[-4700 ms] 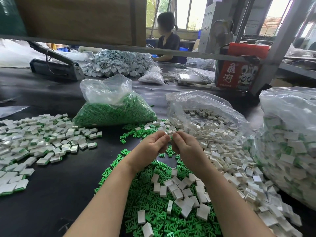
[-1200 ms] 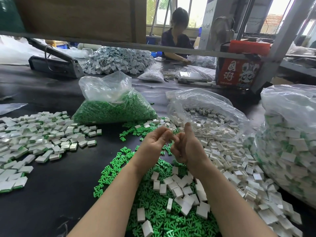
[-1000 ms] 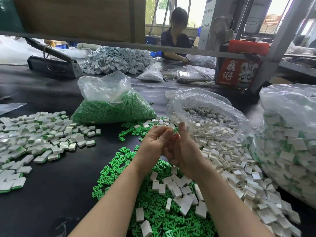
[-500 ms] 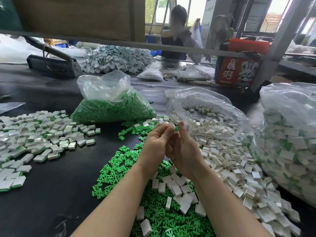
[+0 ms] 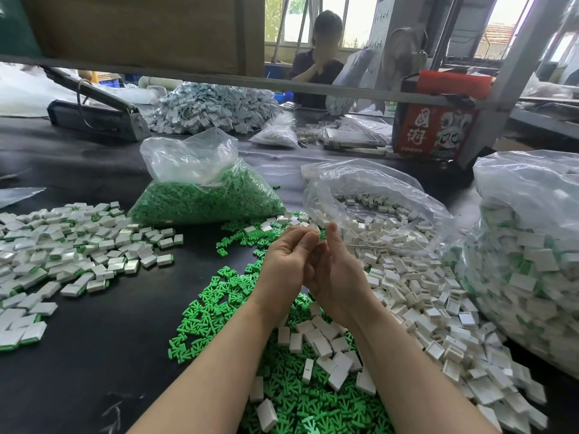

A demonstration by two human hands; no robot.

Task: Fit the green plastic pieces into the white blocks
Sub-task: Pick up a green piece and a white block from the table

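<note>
Hands meet above the desk (image 5: 94, 355): the left hand (image 5: 286, 264) and right hand (image 5: 336, 277) both pinch one white block (image 5: 317, 238) with a green piece (image 5: 322, 235) showing at its end, seemingly mid-fit. Finished blocks (image 5: 72, 255) lie in a heap at left and fill a bag (image 5: 529, 261) at right, yet loose green pieces (image 5: 219, 305) and empty white blocks (image 5: 416, 296) still cover the near desk. Two far bags (image 5: 200, 189) hold more stock, so much remains; nothing blocks the hands.

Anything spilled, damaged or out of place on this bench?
Nothing damaged that shows. White blocks spill from an open bag onto the table, some lying mixed on the loose green pieces; this looks like working stock.
</note>
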